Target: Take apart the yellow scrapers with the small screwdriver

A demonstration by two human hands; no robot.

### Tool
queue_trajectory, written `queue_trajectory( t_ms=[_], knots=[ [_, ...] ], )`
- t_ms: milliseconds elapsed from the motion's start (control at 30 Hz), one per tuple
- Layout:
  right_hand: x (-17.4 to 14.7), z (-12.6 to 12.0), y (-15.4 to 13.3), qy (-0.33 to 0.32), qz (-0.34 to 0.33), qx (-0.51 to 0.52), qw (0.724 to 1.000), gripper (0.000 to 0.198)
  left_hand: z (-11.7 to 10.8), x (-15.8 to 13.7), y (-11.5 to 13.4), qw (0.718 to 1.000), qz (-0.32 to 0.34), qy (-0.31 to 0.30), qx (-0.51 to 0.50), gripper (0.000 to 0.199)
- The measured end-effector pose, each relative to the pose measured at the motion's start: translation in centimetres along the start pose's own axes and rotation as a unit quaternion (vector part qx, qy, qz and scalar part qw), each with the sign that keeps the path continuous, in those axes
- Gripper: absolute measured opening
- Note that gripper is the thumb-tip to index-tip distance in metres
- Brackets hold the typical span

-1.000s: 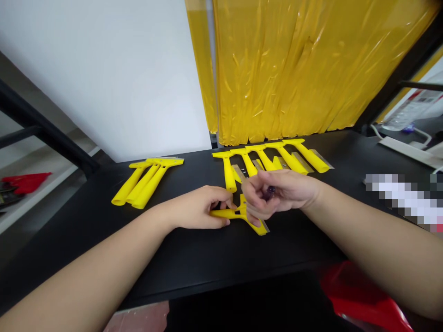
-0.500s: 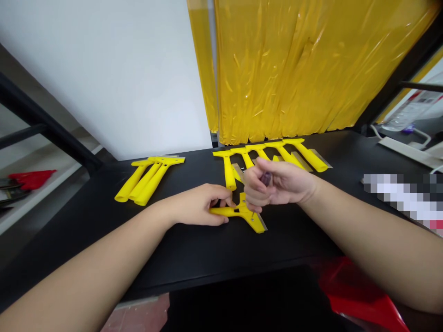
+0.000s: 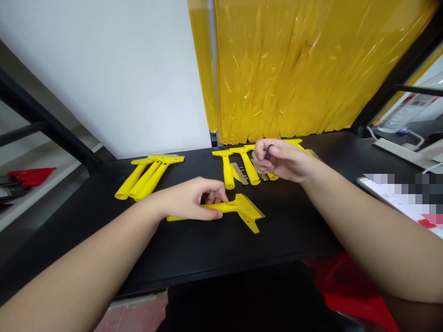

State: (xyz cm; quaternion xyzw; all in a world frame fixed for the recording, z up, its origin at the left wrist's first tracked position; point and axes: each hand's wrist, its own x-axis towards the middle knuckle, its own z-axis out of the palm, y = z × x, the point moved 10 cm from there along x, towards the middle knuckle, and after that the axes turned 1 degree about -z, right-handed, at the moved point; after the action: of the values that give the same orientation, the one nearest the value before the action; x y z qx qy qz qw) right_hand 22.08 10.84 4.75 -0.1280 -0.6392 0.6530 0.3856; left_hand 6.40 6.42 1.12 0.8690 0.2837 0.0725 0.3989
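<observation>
My left hand [image 3: 199, 199] is closed round the handle of a yellow scraper [image 3: 246, 213], whose head points right with a metal blade along its edge. My right hand [image 3: 278, 159] is raised to the upper right of that scraper, apart from it. Its fingers wrap a small screwdriver [image 3: 267, 153] with a dark handle; a thin shaft points down, and the rest is hidden by the fingers. Behind it a row of yellow scrapers [image 3: 227, 173] lies with loose blades [image 3: 239, 174] and small screws [image 3: 243, 170] between them. My right hand hides part of that row.
Several yellow scrapers [image 3: 152, 177] lie piled at the left on the black table [image 3: 207, 251]. A white panel [image 3: 131, 78] and a yellow plastic sheet [image 3: 284, 69] stand along the back. Partly blurred white paper [image 3: 384, 196] is at the right. Something red [image 3: 353, 290] hangs below the front edge.
My right hand with the screwdriver has lifted away from the scraper's head, up and to the right. My left hand has tipped the scraper, so its head is turned differently.
</observation>
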Motion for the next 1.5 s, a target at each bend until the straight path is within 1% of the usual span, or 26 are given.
queue_trajectory(
  t_ms=[133, 233, 367, 467, 633, 767, 867, 967, 1067, 1167, 1300, 1367, 1500],
  knots=[
    [-0.1, 0.3, -0.1, 0.000, -0.001, -0.096, 0.995, 0.038, -0.5, -0.3, 0.3, 0.999, 0.005, 0.004, -0.044, 0.023],
    [-0.2, 0.9, -0.1, -0.015, 0.004, -0.157, 0.988, 0.040, -0.8, -0.3, 0.3, 0.997, -0.002, -0.002, -0.075, 0.020],
    [-0.1, 1.7, 0.1, -0.045, 0.017, -0.203, 0.978, 0.037, -1.0, -0.5, -0.3, 0.990, -0.033, -0.022, -0.132, 0.015],
    [-0.1, 2.1, 0.9, -0.058, 0.040, -0.234, 0.970, 0.033, -1.1, -0.8, -1.3, 0.984, -0.064, -0.043, -0.160, 0.015],
    [-0.3, 2.5, 3.0, -0.061, 0.090, -0.286, 0.952, 0.034, -0.8, -1.5, -3.3, 0.978, -0.121, -0.090, -0.145, 0.015],
    [-0.4, 3.2, 4.3, -0.055, 0.106, -0.311, 0.943, 0.032, -0.6, -1.8, -3.9, 0.974, -0.150, -0.112, -0.124, 0.015],
    [-0.3, 3.5, 4.8, -0.024, 0.110, -0.342, 0.933, 0.028, -0.7, -1.8, -4.0, 0.978, -0.162, -0.108, -0.075, 0.021],
    [-0.3, 3.3, 5.3, 0.021, 0.119, -0.375, 0.919, 0.030, -0.7, -1.9, -3.9, 0.980, -0.166, -0.104, -0.040, 0.026],
    [-0.3, 3.2, 5.6, 0.047, 0.131, -0.390, 0.910, 0.029, -0.5, -2.0, -3.7, 0.979, -0.170, -0.108, -0.036, 0.031],
    [-0.3, 3.3, 5.9, 0.053, 0.145, -0.395, 0.906, 0.026, -0.4, -2.1, -3.5, 0.978, -0.175, -0.111, -0.030, 0.036],
    [-0.5, 3.1, 5.9, 0.068, 0.161, -0.400, 0.900, 0.025, -0.5, -2.0, -3.0, 0.980, -0.163, -0.112, -0.022, 0.033],
    [-0.5, 3.2, 5.8, 0.068, 0.166, -0.391, 0.903, 0.026, -0.5, -1.9, -2.9, 0.981, -0.156, -0.110, -0.032, 0.029],
    [-0.6, 3.1, 6.0, 0.069, 0.183, -0.346, 0.918, 0.031, -0.3, -1.9, -2.9, 0.982, -0.145, -0.109, -0.060, 0.024]
  ],
)
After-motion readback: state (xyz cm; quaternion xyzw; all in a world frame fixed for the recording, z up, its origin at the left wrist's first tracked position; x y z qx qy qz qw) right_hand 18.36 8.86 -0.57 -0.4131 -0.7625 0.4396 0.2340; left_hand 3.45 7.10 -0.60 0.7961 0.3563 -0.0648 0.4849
